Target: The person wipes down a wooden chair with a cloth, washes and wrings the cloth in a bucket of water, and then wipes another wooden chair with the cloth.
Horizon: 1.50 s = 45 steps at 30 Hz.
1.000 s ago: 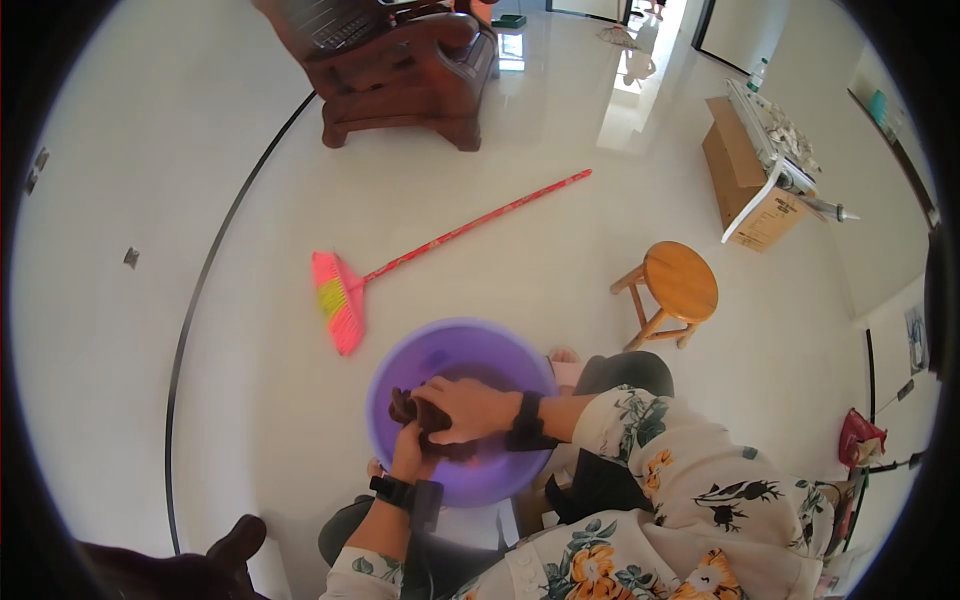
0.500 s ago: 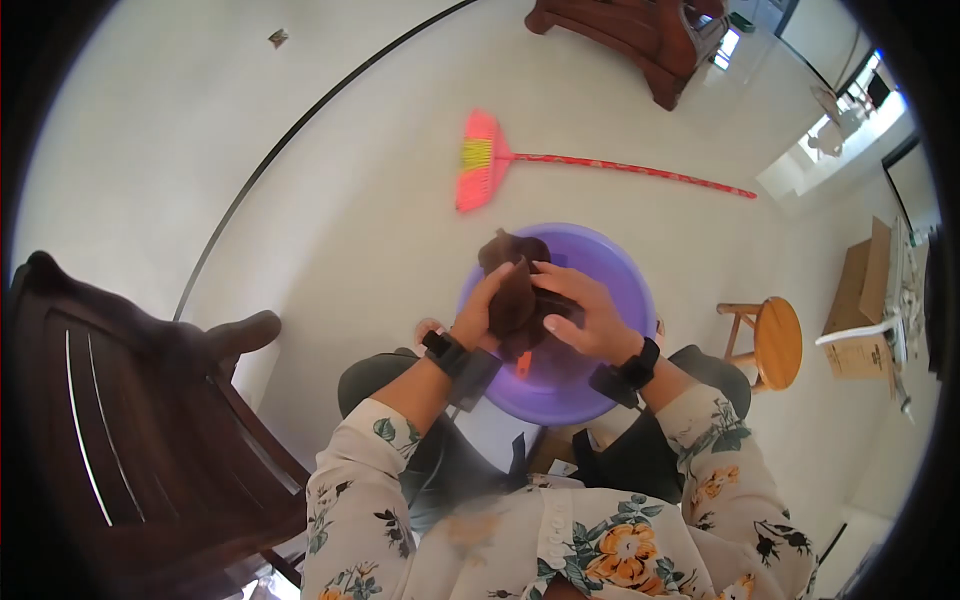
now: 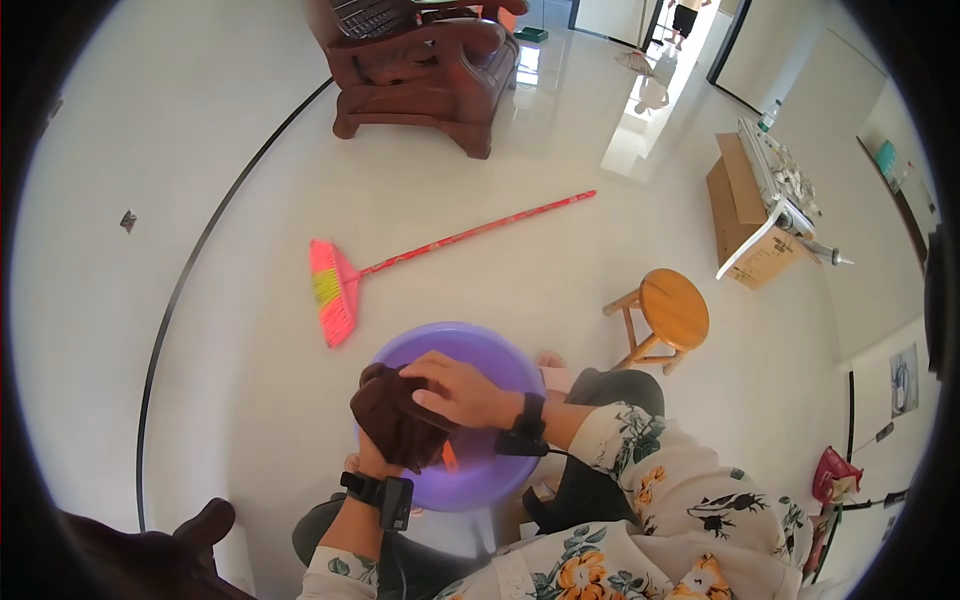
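Observation:
A dark brown cloth (image 3: 400, 420) is bunched up over the purple basin (image 3: 500, 345), at the lower middle of the view. My left hand (image 3: 374, 458) holds it from below and the near left side; the cloth covers most of those fingers. From the right, my right hand (image 3: 457, 390) grips the top of the cloth, thumb and fingers bent onto it. Beneath the cloth, inside the basin, shows a small orange-red thing (image 3: 449, 457) whose kind I cannot make out. Both wrists wear black straps with devices.
A pink and yellow broom (image 3: 336, 290) lies on the floor beyond the basin. Right of it stands a round wooden stool (image 3: 673, 309), with a cardboard box (image 3: 740, 205) farther back. A carved wooden chair (image 3: 420, 85) is ahead; dark wooden furniture (image 3: 150, 550) is at lower left. A person (image 3: 686, 20) stands far off.
My view has swung to the right, so the basin, broom and stool appear farther left. My left hand has slipped lower under the cloth, while my right hand lies over its top.

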Tool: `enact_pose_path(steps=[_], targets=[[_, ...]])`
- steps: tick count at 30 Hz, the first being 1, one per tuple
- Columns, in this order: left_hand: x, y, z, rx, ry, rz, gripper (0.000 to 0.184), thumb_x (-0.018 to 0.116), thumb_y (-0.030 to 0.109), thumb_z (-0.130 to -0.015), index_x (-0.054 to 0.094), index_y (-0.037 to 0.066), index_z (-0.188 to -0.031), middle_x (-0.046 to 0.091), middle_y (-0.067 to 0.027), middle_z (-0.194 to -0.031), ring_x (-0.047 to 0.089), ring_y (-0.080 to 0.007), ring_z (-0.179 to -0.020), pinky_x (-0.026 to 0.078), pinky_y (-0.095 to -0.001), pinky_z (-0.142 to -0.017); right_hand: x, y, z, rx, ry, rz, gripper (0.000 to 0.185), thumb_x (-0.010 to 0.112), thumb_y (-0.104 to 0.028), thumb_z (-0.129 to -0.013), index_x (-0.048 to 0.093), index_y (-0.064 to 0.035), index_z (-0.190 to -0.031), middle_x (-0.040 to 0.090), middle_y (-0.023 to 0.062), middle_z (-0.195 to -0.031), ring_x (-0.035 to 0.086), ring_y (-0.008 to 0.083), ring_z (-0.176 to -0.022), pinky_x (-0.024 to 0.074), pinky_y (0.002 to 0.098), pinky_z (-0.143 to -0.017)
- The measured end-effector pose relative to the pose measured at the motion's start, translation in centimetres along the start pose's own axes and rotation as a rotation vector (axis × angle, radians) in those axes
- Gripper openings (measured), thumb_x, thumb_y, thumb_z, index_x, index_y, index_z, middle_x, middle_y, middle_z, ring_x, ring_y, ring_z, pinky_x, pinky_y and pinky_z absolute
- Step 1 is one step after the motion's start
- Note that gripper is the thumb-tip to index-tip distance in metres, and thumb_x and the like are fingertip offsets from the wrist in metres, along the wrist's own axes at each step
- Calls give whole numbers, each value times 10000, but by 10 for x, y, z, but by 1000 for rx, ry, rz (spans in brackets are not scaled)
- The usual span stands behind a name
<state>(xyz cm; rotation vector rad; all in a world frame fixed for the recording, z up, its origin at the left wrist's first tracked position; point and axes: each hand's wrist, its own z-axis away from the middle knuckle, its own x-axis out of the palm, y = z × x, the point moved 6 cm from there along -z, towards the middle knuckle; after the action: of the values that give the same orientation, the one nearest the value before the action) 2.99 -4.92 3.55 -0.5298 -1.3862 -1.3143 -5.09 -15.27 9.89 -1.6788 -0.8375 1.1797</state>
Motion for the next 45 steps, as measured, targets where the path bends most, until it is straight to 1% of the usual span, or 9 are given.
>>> enact_pose_path(steps=[8,10,13,17,21,26,30,35,45], targets=[[-13,-6,-2,15,-29,-49,388,440,376,-946,458,96,-1214,519,-84,-1198,535,-229,-1098,463,-373,-940,-10,-5,-4,-202,119,100,367,596,-140,-837,544,-75,-1195,598,65,-1016,528,227,-996,416,342,-889],[2,9,0,208,-86,-1052,350,443,345,-948,455,96,-1193,520,-83,-1180,536,-228,-1091,463,-370,-935,-21,-29,-9,-223,127,110,382,614,-126,-819,548,-71,-1192,625,53,-995,517,216,-1037,396,340,-928],[38,8,0,294,-128,-727,221,524,255,-844,465,109,-1000,522,-75,-983,543,-239,-950,444,-362,-837,-41,-83,-16,-316,146,12,426,636,-106,-793,537,-70,-1205,639,44,-1014,525,207,-1059,371,349,-967],[80,26,12,551,-21,-1185,183,688,215,-619,523,140,-648,501,-66,-681,541,-291,-664,398,-365,-633,-58,-198,-22,-503,-90,-222,694,718,-171,-747,380,-4,-1330,634,106,-1020,558,228,-1029,354,370,-976],[69,16,1,269,-256,-395,164,558,288,-812,535,127,-827,531,-50,-758,547,-262,-705,424,-368,-669,-54,-281,-19,-751,-187,-230,794,748,-207,-726,316,13,-1355,625,129,-1029,562,242,-1029,358,378,-966],[72,14,19,-267,713,-150,267,481,292,-870,509,85,-703,539,-48,-655,525,-170,-607,418,-334,-564,-60,-338,-14,-874,-243,-217,801,755,-205,-718,316,11,-1352,618,131,-1041,566,249,-1018,371,380,-950],[98,10,18,-199,-73,259,318,461,360,-874,514,92,-712,525,-51,-647,520,-189,-586,420,-331,-563,-60,-354,-20,-898,-271,-203,806,760,-203,-713,316,10,-1350,612,133,-1050,570,255,-1009,381,382,-938],[115,22,16,-242,-372,310,333,492,395,-869,483,121,-680,439,3,-562,487,-129,-544,398,-259,-506,-68,-367,-27,-908,-343,-182,813,767,-201,-705,315,9,-1348,605,135,-1061,574,262,-998,393,385,-922],[27,27,-5,89,-219,152,290,545,371,-885,560,90,-958,603,-72,-921,593,-216,-862,472,-370,-793,-103,-407,-30,-888,-491,-203,826,781,-196,-691,315,5,-1343,591,140,-1084,583,276,-975,418,389,-891]])
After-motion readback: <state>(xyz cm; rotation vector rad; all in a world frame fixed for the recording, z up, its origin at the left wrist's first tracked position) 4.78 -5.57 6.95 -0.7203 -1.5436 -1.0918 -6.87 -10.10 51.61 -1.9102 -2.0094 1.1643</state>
